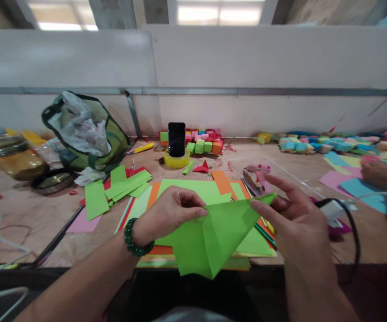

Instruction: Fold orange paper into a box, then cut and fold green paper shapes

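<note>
A folded sheet of green paper (220, 230) is held up over the front edge of the table, its lower part hanging past that edge. My left hand (173, 210), with a dark green bead bracelet (136, 239) on the wrist, pinches its upper left edge. The pointed right corner sits between the thumb and fingers of my right hand (290, 210). Creases run down the middle of the sheet. Beneath it lies a stack of coloured paper (183, 184), green on top, with an orange strip (224, 183) across it.
A phone (176, 139) stands in a yellow tape roll (177, 159), before several small paper cubes (204, 145). To the left are green paper strips (129, 185), a bag (112, 138) and a jar (10, 156). A pink glue gun (261, 174) and another person's hand (384, 174) are at right.
</note>
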A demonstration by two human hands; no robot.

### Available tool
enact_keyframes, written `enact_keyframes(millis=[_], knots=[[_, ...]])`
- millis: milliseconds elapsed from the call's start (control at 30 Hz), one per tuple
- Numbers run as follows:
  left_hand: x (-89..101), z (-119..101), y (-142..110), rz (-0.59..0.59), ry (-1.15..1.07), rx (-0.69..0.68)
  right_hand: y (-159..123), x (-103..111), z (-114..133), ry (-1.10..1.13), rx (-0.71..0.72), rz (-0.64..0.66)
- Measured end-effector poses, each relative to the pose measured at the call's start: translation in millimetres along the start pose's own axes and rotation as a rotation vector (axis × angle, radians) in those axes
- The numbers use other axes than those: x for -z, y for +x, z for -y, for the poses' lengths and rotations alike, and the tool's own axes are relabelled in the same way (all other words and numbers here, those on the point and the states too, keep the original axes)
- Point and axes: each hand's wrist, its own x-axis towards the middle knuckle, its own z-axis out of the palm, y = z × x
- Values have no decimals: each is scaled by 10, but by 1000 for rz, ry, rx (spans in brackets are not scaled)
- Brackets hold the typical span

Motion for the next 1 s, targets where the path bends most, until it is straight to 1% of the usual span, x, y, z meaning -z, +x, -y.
enact_keyframes(millis=[167, 333, 467, 567, 733, 800, 867, 933, 1000], knots=[[9, -26, -26, 6, 31, 19, -30, 23, 69, 18, -1, -23], [29, -27, -70, 15, 53, 8, -49, 32, 148, 11, 17, -64], [41, -6, -103, 39, 65, 15, -44, 51, 154, 82, -12, -70], [68, -14, -123, 54, 59, 43, -12, 94, 120, 123, -77, -33], [134, -66, -144, 129, 67, 91, 21, 183, 76, 180, -191, 99], [132, -79, -155, 113, 76, 87, 4, 203, 82, 178, -231, 174], [112, -74, -172, 76, 80, 78, -21, 205, 93, 144, -252, 221], [88, -48, -188, 46, 80, 65, -42, 188, 98, 105, -242, 200], [74, -6, -196, 37, 79, 51, -55, 161, 95, 80, -213, 145]])
